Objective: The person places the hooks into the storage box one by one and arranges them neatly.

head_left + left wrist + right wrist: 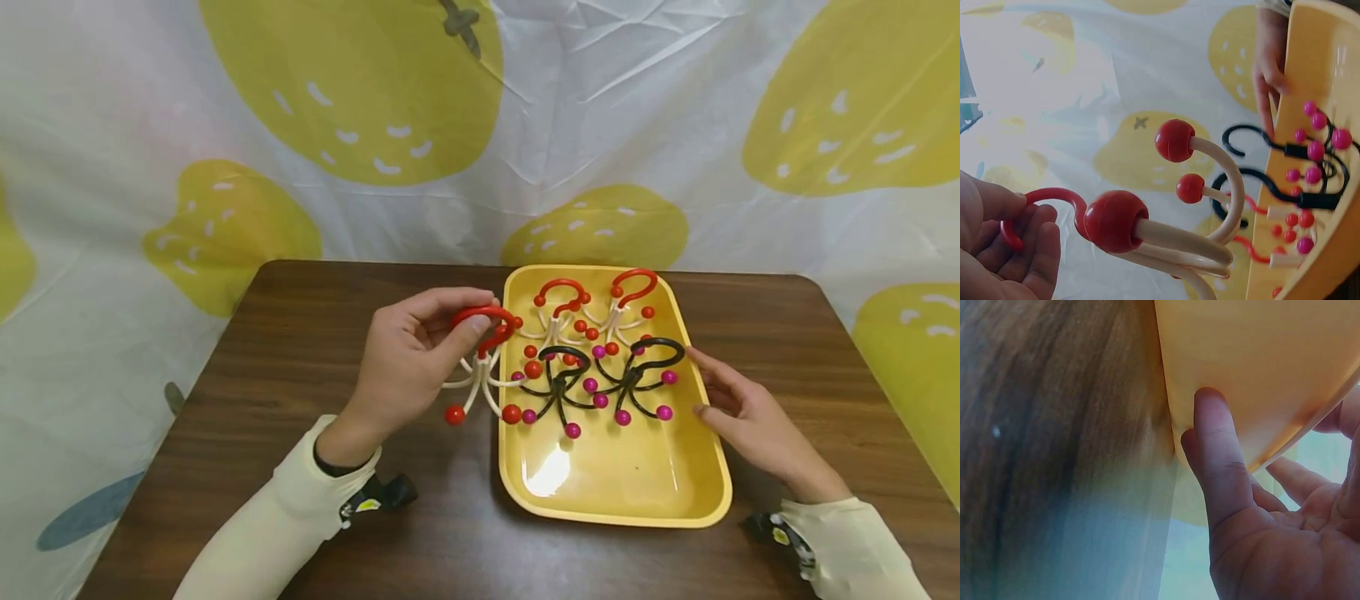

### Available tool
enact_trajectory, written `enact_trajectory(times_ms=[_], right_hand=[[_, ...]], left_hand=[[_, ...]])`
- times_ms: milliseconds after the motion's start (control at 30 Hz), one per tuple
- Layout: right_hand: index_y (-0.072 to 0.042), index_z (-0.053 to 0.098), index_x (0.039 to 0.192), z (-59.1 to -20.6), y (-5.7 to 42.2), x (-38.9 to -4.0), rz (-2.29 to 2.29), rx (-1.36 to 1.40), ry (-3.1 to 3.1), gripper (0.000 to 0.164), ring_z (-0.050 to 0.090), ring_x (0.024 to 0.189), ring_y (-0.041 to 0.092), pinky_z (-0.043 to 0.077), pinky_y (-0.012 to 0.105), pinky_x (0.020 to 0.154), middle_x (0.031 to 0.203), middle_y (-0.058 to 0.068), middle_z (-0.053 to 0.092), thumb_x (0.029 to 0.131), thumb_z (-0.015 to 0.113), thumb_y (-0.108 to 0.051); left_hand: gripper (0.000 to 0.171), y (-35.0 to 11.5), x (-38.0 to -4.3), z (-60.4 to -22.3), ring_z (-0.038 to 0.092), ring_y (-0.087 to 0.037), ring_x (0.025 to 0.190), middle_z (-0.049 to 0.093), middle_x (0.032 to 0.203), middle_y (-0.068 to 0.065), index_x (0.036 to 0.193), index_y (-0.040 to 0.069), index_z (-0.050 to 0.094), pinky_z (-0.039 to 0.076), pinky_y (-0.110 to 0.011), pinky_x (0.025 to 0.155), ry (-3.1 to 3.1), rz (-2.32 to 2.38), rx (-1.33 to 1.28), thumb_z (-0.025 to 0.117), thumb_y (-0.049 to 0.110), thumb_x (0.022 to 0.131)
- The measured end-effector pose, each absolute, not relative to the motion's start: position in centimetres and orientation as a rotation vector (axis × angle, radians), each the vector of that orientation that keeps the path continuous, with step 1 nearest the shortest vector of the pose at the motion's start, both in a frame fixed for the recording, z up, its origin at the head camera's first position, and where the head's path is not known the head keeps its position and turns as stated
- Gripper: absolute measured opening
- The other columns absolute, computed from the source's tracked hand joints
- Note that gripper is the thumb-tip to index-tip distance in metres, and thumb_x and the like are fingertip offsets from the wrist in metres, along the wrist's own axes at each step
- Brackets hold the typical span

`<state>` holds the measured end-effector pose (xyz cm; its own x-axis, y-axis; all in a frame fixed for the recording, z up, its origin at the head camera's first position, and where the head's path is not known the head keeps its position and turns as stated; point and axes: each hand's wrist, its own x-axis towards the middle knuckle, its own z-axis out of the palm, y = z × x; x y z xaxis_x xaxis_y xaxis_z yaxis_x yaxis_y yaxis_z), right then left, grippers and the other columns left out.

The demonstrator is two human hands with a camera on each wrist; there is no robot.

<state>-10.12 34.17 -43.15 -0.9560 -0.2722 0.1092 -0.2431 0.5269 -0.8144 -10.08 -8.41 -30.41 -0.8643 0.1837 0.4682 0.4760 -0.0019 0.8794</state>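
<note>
My left hand (408,367) pinches the red hook end of a hook hanger (482,367) between thumb and fingers. Its cream curved arms, tipped with red balls, hang down beside the left rim of a yellow plastic tray (615,475). My right hand (757,421) rests at the tray's right side; in the right wrist view its fingers (1219,431) lie fairly straight against the outer wall. Inside the tray, two red-and-cream hangers (555,329) are at the far end. Two black hangers (558,387) with pink balls lie nearer, in the middle.
The tray stands on a dark wood-grain table (285,367). Behind the table hangs a pale cloth (405,221) with large yellow fruit shapes. Dark wrist straps with small devices (382,493) sit at both cuffs.
</note>
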Motion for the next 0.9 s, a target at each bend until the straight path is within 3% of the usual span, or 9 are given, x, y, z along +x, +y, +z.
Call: enact_trajectory(times_ms=[233, 633, 700, 767, 900], right_hand=[[-0.004, 0.035, 0.164, -43.1, 34.2, -10.1, -1.433, -0.461, 2.725, 0.075, 0.058, 0.113, -0.017, 0.054, 0.007, 0.085, 0.136, 0.035, 0.060, 0.097, 0.065, 0.007], [-0.004, 0.035, 0.165, -43.0, 34.2, -10.0, -1.420, -0.438, 2.733, 0.075, 0.057, 0.113, -0.017, 0.054, 0.007, 0.084, 0.137, 0.036, 0.059, 0.097, 0.066, 0.006], [-0.004, 0.035, 0.164, -43.0, 34.2, -10.1, -1.420, -0.441, 2.735, 0.075, 0.058, 0.113, -0.017, 0.054, 0.007, 0.084, 0.137, 0.036, 0.060, 0.097, 0.066, 0.006], [-0.004, 0.035, 0.164, -43.1, 34.2, -10.1, -1.422, -0.445, 2.735, 0.075, 0.058, 0.113, -0.016, 0.054, 0.007, 0.084, 0.136, 0.036, 0.060, 0.097, 0.066, 0.007], [-0.004, 0.035, 0.165, -43.1, 34.2, -10.2, -1.417, -0.444, 2.727, 0.075, 0.058, 0.113, -0.016, 0.055, 0.008, 0.083, 0.136, 0.036, 0.060, 0.097, 0.065, 0.006]], left_hand=[[0.023, -7.0, -9.2, -30.5, 0.077, -0.015, 0.091, 0.079, 0.111, -0.016, 0.119, -0.004, 0.075, 0.065, -0.031, 0.080, -2.057, -2.030, -0.759, 0.074, -0.004, 0.095], [0.021, -4.7, -8.5, -30.7, 0.075, -0.029, 0.086, 0.079, 0.110, -0.018, 0.117, -0.006, 0.076, 0.063, -0.024, 0.074, -2.046, -2.097, -0.887, 0.073, -0.003, 0.096], [0.020, -4.2, -8.5, -30.8, 0.075, -0.025, 0.087, 0.079, 0.111, -0.017, 0.116, -0.005, 0.076, 0.062, -0.024, 0.075, -2.054, -2.088, -0.915, 0.073, -0.003, 0.096], [0.020, -3.7, -8.4, -31.0, 0.072, -0.019, 0.077, 0.078, 0.112, -0.016, 0.117, -0.004, 0.076, 0.061, -0.024, 0.066, -2.077, -2.081, -0.932, 0.074, 0.000, 0.097], [0.022, -2.5, -8.4, -31.2, 0.073, -0.009, 0.083, 0.079, 0.113, -0.015, 0.119, -0.002, 0.076, 0.064, -0.030, 0.074, -2.113, -2.067, -0.985, 0.074, 0.003, 0.097]])
